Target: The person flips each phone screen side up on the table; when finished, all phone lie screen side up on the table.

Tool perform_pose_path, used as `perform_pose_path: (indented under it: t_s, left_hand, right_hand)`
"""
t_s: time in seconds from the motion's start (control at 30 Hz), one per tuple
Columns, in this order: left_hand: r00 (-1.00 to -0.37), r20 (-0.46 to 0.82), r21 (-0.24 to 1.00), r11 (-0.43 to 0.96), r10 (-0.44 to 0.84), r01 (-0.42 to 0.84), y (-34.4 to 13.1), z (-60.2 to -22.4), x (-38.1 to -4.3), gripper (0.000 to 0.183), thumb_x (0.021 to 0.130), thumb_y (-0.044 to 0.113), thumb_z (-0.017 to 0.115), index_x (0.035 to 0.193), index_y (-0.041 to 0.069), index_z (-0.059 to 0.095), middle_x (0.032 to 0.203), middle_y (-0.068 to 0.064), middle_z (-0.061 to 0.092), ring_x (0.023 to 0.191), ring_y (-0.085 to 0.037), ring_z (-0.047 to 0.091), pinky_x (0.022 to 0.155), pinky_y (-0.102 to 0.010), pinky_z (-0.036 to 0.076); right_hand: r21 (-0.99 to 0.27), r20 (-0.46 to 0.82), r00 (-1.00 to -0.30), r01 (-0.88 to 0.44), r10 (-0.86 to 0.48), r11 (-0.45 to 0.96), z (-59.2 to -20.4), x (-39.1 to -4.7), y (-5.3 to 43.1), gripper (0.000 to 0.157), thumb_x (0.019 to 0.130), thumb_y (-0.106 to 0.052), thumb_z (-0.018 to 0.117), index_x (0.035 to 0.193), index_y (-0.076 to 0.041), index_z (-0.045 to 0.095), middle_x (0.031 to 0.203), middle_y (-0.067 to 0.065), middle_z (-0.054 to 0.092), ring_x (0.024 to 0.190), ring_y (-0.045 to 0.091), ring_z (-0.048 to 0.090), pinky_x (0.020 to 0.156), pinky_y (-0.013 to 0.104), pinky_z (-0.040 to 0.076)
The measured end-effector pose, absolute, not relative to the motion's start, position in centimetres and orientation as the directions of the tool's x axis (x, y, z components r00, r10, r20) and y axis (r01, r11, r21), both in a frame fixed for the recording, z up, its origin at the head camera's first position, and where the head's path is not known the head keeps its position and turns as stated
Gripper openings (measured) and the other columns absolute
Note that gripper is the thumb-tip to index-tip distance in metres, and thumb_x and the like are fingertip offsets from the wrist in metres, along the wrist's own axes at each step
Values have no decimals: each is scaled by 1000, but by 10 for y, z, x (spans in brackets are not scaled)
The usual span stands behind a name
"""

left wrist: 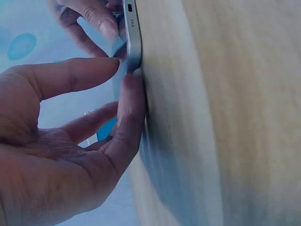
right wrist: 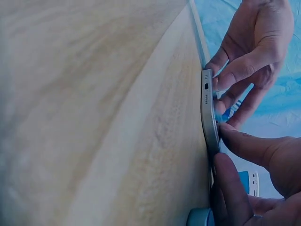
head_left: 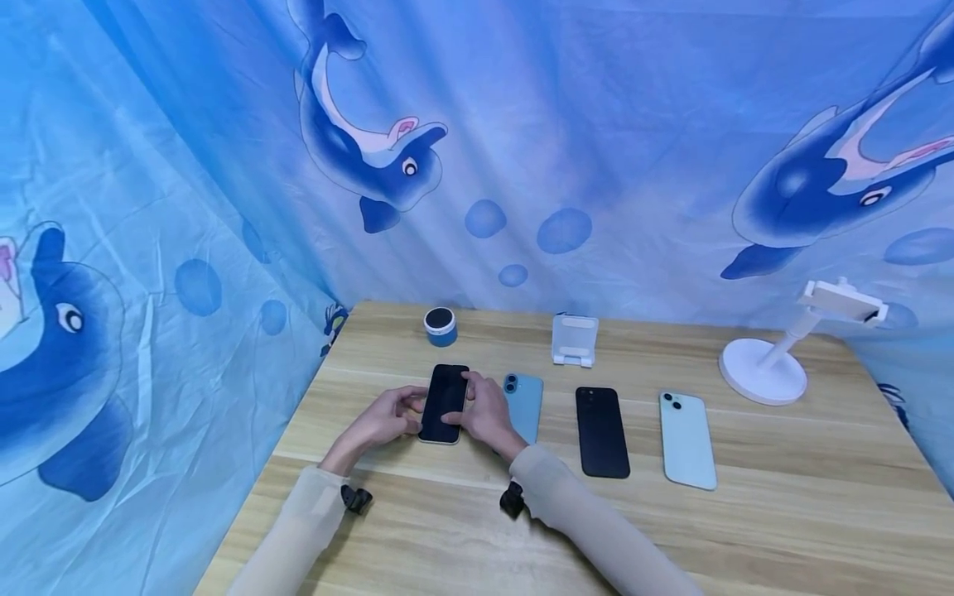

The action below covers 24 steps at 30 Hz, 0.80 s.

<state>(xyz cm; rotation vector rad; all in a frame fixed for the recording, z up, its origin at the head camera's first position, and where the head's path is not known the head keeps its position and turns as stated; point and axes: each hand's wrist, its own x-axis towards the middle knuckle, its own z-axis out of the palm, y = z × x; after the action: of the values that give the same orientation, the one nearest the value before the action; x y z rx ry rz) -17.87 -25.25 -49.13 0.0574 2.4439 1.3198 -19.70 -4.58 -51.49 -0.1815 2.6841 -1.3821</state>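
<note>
A smartphone (head_left: 444,404) lies screen up on the wooden table, its screen dark, with a pale metal frame (left wrist: 135,40) showing in the left wrist view. My left hand (head_left: 389,414) pinches its near left corner, thumb at the screen's edge and a finger against the side. From the opposite side my right hand (head_left: 486,409) grips the phone, the thumb (right wrist: 247,146) over the screen and fingers along the right edge. Under the right wrist, partly hidden, is a blue phone (head_left: 527,406) with its back up.
Farther right lie a black phone (head_left: 602,432) and a pale green phone (head_left: 687,440). Along the back stand a small blue speaker (head_left: 441,328), a white folding phone stand (head_left: 575,339) and a white round-based phone holder (head_left: 763,372). A blue dolphin-print curtain (head_left: 633,165) borders the table.
</note>
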Motion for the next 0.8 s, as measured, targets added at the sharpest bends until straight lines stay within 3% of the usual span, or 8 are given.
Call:
perform_pose_path:
  t_s: [0.57, 0.8]
  left_hand:
    - [-941, -292, 815, 560, 172, -151, -249, -493, -176, 72, 83, -4, 77, 150, 0, 51, 119, -19, 60, 86, -19, 62, 69, -28, 50]
    - [-945, -290, 809, 567, 154, -156, -245, -494, -176, 74, 82, -5, 77, 150, 1, 50, 117, -17, 59, 86, -20, 60, 68, -27, 49]
  right_hand:
    - [-852, -56, -983, -44, -175, 522, -516, -197, -39, 83, 75, -22, 95, 147, -8, 57, 102, 9, 62, 87, 19, 51, 84, 37, 50]
    - [-863, -82, -979, -24, -186, 504, -517, -201, -36, 85, 76, -21, 95, 150, -9, 54, 103, 7, 62, 70, 14, 61, 83, 36, 55]
